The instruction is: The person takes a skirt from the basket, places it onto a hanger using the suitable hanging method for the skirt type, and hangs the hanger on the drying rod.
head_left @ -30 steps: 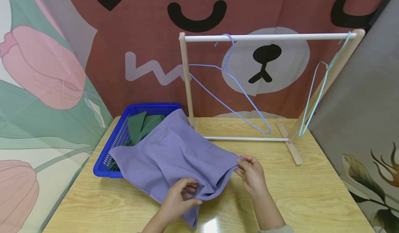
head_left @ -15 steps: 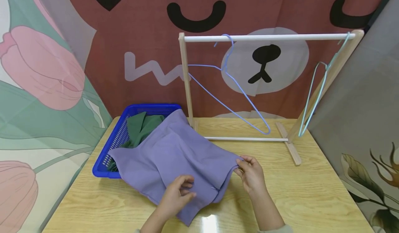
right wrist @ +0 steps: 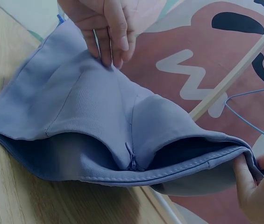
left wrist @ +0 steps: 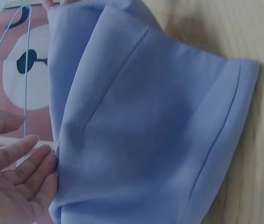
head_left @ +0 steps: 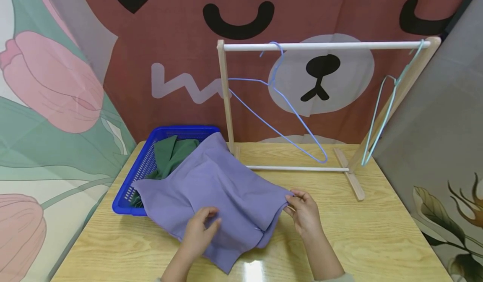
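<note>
A purple skirt (head_left: 226, 194) with a small zip (right wrist: 132, 161) at its waist edge lies spread over the blue basket's near right side and the table. My right hand (head_left: 306, 215) pinches the right corner of that waist edge, lifting it a little; in the right wrist view the waist gapes on both sides of the zip. My left hand (head_left: 200, 231) is over the skirt's near part, fingers loosely bent, fingertips at the cloth in the right wrist view and nothing gripped. The left wrist view shows its relaxed fingers (left wrist: 26, 175) beside a fold of the skirt.
Green cloth (head_left: 171, 154) lies in the blue basket (head_left: 130, 189) at the back left. Behind stands a wooden rack with a white rail (head_left: 339, 45). A blue hanger (head_left: 298, 114) and a mint-green hanger (head_left: 385, 110) hang from it.
My left hand has moved left from the skirt's waist edge across the cloth. The gaping near edge has dropped flatter. My right hand keeps its corner in nearly the same spot.
</note>
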{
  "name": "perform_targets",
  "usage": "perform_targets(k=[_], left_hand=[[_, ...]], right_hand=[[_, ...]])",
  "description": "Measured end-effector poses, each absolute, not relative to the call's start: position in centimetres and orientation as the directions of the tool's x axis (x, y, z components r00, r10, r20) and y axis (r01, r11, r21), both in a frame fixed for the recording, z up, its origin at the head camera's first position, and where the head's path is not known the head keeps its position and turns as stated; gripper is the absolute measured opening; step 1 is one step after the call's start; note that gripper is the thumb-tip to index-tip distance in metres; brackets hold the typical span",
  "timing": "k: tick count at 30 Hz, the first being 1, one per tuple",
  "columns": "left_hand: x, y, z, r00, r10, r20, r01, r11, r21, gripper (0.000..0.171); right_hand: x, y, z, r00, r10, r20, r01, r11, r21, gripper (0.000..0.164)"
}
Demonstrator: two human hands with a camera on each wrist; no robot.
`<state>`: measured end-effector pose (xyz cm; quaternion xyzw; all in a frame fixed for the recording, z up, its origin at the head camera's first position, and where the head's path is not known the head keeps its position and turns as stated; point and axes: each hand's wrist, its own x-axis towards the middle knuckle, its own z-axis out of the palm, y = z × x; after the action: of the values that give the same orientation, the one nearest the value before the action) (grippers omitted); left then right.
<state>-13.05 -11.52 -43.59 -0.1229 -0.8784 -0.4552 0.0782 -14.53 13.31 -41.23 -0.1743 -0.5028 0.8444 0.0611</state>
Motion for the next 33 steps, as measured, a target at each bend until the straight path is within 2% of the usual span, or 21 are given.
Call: perform_targets(k=[10,16,22,33], left_hand=[[-13.6,-13.8,-42.3,-0.983,0.018,0.181,0.141,0.702,0.698,0.02],[-14.3,-16.0,-41.2,-0.996,-0.016,0.086,0.039,0.794,0.606,0.032],[-14.9,-17.7,-41.0,-0.997,-0.073,0.018,-0.05,0.822,0.568,0.043],[-16.2,-19.7,-41.3,-0.987,-0.158,0.032,-0.127,0.88,0.458,0.048]], right_hand=[[-14.3,13.4,-41.5,-0.939,0.26,-0.224,0.1,-0.415,-0.904,0.02],[-14.2,13.4,-41.6,-0.941,0.262,-0.215,0.093,-0.41,-0.907,0.021],[-14.2,13.6,-41.6,-0.94,0.271,-0.207,0.088,-0.393,-0.915,0.02],[-14.2,13.8,-41.8,-0.942,0.268,-0.2,0.096,-0.356,-0.929,0.02]])
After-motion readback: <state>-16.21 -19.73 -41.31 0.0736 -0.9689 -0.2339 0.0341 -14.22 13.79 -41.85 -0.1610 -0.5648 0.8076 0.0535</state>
